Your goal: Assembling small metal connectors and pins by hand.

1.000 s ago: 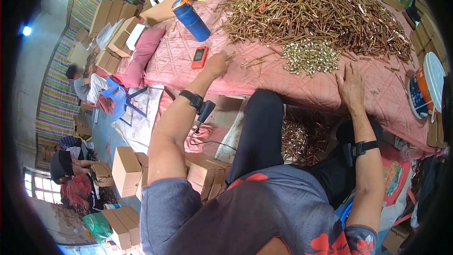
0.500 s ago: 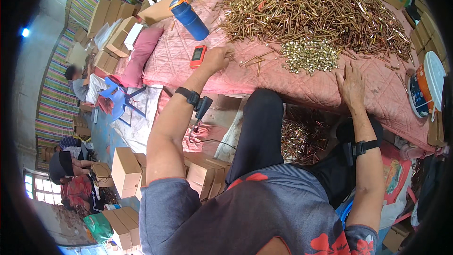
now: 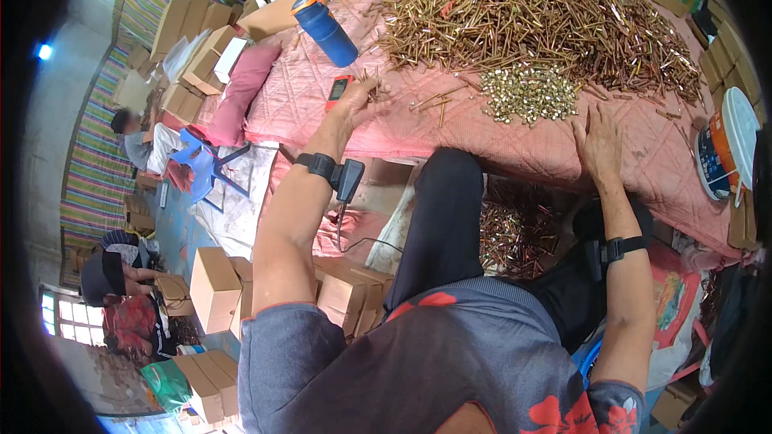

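My left hand is over the pink quilted cover, beside a small red device with a dark screen. Its fingers are curled around what look like a few thin bolts, whose ends poke out; the palm side is hidden. Flat on the cover lies my right hand, fingers stretched out, holding nothing. Just beyond it is a small heap of gold-coloured nuts. Behind that spreads a big pile of long brassy bolts. A few loose bolts lie between my left hand and the nuts.
A blue bottle with an orange rim stands beyond the device. Left of it are a pink cushion and cardboard boxes. At right stands a lidded bucket. More bolts lie below the cover's edge. Other people are at far left.
My left hand has moved slightly left and turned, now partly covering the red device; thin bolt ends show at its fingers. My right hand has stayed in place.
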`<state>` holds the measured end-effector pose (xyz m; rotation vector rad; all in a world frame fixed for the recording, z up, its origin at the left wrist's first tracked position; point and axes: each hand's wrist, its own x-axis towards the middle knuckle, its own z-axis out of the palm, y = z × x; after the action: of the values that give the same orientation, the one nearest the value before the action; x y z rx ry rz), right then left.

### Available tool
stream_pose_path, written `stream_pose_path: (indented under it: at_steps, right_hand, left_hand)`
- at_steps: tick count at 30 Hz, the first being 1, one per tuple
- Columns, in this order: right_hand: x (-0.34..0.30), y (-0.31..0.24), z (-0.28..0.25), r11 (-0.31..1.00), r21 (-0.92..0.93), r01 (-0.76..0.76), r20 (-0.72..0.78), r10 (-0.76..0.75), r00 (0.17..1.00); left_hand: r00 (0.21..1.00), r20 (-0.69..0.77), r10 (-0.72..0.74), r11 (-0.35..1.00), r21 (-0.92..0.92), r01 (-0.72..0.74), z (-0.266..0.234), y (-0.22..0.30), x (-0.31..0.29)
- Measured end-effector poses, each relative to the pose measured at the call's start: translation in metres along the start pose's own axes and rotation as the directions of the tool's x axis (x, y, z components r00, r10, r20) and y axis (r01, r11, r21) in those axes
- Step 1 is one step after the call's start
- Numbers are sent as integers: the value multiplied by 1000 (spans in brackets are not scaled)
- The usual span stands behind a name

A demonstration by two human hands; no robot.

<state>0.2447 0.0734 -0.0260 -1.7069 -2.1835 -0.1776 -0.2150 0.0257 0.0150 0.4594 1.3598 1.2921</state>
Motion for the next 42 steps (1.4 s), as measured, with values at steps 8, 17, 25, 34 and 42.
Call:
stream_pose_path:
  at_steps: [8,17,25,34,42]
  right_hand:
    - [3,-10,-4,1000,25,2,12,-3,1000]
    - [2,-7,-2,999,16,28,-29,-27,999]
    - [-2,-1,-2,1000,9,-4,-20,4,1000]
    - [2,-8,0,1000,14,19,-29,-19,999]
    - [4,-13,-1,999,33,31,-21,-30,999]
  left_hand:
    - [923,29,383,721,615,-319,9,-19,3]
    - [867,414,277,-325,889,-321,41,-22,16]
    - [869,465,-169,964,-106,245,32,-7,20]
    - [756,416,506,267,757,-596,38,-40,-6]
    - [823,454,342,250,800,-546,26,-42,4]
